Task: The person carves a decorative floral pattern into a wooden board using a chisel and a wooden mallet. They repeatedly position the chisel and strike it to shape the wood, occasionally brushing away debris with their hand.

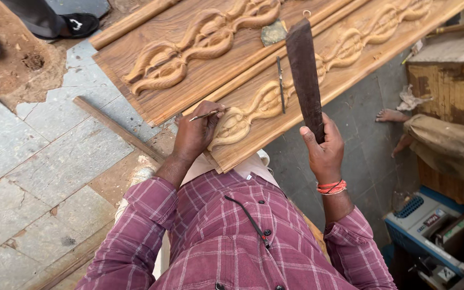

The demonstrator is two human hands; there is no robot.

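Note:
My left hand [195, 134] grips a thin metal chisel [206, 114] and rests it on the near end of a long carved wooden plank [350, 59] with a twisted rope-like relief. My right hand [324, 147] holds a dark flat wooden mallet bar [304, 75] upright above the plank, a little to the right of the chisel. A second slim chisel [281, 85] lies loose on the plank between my hands. An orange-red thread band circles my right wrist.
A second carved plank [189, 48] lies beside the first at the upper left, with a loose wooden strip [115, 127] on the stone-slab floor. Another person's bare feet [393, 115] and draped leg are at the right. A blue box of tools [436, 236] sits lower right.

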